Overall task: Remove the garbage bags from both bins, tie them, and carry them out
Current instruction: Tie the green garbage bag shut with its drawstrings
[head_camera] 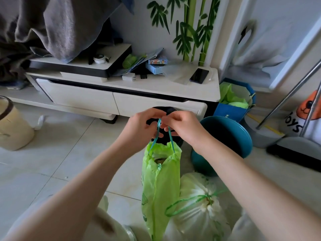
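A green garbage bag [160, 185] hangs in front of me by its teal drawstring [157, 133]. My left hand [140, 126] and my right hand [182, 126] pinch the drawstring's two strands together above the bag's gathered mouth. On the floor at the lower right lies a pale white-green garbage bag [198, 206], its neck closed with a green drawstring. A teal bin [224, 145] stands without a bag just right of my hands. A black bin [163, 112] sits behind my hands, mostly hidden.
A white TV cabinet [121, 100] runs across the back, with a phone [199, 75] and boxes on top. A blue bag of green plastic [232, 101] stands by its right end. A beige basket [12, 126] sits at left; metal poles and a toy bag at right.
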{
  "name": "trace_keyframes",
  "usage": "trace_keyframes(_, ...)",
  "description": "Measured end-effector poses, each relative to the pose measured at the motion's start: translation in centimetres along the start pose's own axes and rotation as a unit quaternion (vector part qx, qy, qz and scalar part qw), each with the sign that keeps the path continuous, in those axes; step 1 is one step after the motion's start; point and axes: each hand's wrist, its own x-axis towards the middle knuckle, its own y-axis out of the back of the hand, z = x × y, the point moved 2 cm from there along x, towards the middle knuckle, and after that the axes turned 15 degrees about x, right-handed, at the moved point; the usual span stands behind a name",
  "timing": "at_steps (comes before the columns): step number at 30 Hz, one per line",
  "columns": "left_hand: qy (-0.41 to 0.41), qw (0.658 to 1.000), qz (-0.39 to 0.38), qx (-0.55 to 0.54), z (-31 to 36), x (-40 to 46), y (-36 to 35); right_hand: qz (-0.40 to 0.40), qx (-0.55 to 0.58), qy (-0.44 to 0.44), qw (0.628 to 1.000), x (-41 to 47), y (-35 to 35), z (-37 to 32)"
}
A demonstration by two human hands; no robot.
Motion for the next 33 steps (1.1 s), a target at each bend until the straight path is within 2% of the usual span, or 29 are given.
trace_keyframes(5, -0.044, 0.998, -0.036, -0.002, 0.8, -0.8, -0.9, 0.029, 0.037, -0.061, 0.997, -0.5, 0.5, 0.5)
trace_keyframes(10, -0.024, 0.997, 0.069, 0.031, 0.1, -0.4, -1.2, 0.047, 0.021, -0.053, 0.997, -0.6, 1.2, 0.1)
trace_keyframes(11, -0.018, 0.998, 0.057, 0.027, -0.4, -0.1, -1.4, 0.054, 0.018, -0.04, 0.998, -0.7, 1.4, -0.2)
trace_keyframes(13, -0.005, 0.999, -0.031, 0.035, -1.4, 0.3, -2.6, 0.047, 0.018, -0.009, 0.999, -0.9, 1.6, -0.7)
trace_keyframes(15, 0.014, 0.99, -0.121, 0.064, -2.3, 0.2, -4.6, 0.015, 0.012, 0.014, 1.0, -1.2, 1.2, -1.2)
trace_keyframes(16, 0.027, 0.987, -0.139, 0.075, -2.7, 0.2, -5.7, -0.002, 0.011, 0.022, 1.0, -1.4, 1.0, -1.4)
trace_keyframes(19, 0.048, 0.991, -0.119, 0.038, -3.0, 0.5, -8.1, -0.036, 0.051, 0.026, 0.998, -1.6, 0.2, -1.5)
trace_keyframes(23, 0.083, 0.994, -0.075, 0.0, -3.6, 0.9, -10.3, -0.04, 0.082, 0.044, 0.995, -1.8, -0.1, -2.2)
trace_keyframes(29, 0.103, 0.985, -0.064, 0.123, -7.6, 1.0, -10.7, 0.029, 0.183, 0.069, 0.98, -1.6, 2.0, -2.6)
trace_keyframes(33, 0.083, 0.983, -0.079, 0.14, -8.2, 1.0, -10.4, 0.046, 0.235, 0.062, 0.969, -1.9, 2.8, -3.1)
